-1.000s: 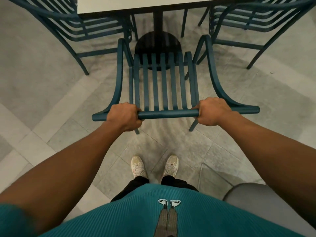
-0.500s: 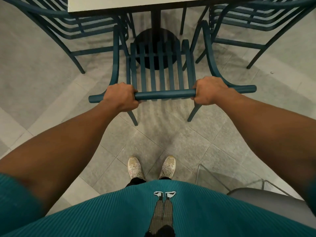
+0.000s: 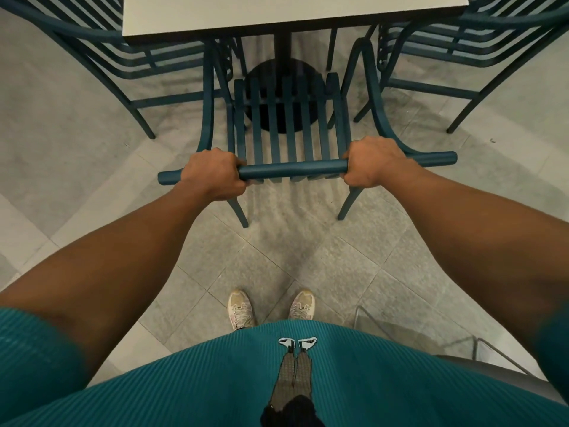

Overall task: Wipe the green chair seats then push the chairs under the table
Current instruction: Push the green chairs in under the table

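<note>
Item: green chair [image 3: 292, 118], slatted seat, held by its top rail [image 3: 292, 171]. Left hand [image 3: 212, 175] and right hand [image 3: 374, 163] are each clamped round the rail, a full grip at either end. Since a second ago the chair has been advanced toward the near edge of the table [image 3: 292, 13]; its front now lies below that edge, over the pedestal base [image 3: 261, 78]. Pushing is judged nearly complete. Neighbouring chairs flank both sides.

Teal slatted chair [image 3: 289, 124], white table [image 3: 292, 10]
</note>
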